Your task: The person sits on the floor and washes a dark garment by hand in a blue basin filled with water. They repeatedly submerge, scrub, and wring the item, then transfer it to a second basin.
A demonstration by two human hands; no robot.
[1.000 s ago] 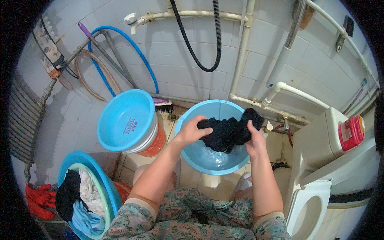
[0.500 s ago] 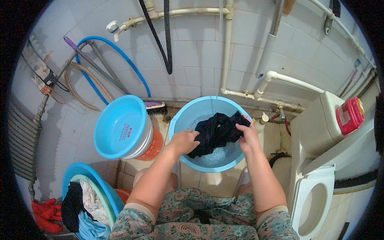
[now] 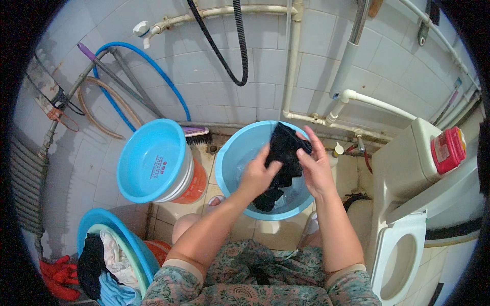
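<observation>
A wet-looking black cloth garment point(image 3: 287, 150) is lifted in front of me, its lower end hanging into a light blue basin point(image 3: 223, 176) on the tiled floor. My left hand point(image 3: 259, 174) is on the garment's left side, slightly blurred, with the cloth between thumb and fingers. On the right side, my right hand point(image 3: 317, 166) has the cloth between its thumb and raised fingers. Some water shows in the basin around the garment's lower end.
Left of the basin, another blue basin point(image 3: 148, 176) rests on a white and orange bucket point(image 3: 193, 186). Clothes point(image 3: 115, 255) fill nested tubs at lower left, beside red gloves point(image 3: 60, 278). A scrub brush point(image 3: 198, 135) lies by the wall; a toilet point(image 3: 400, 260) stands right.
Both hands have risen with the garment, which was spread wide over the basin and is now bunched and more upright. My left hand has moved right, nearer the right one.
</observation>
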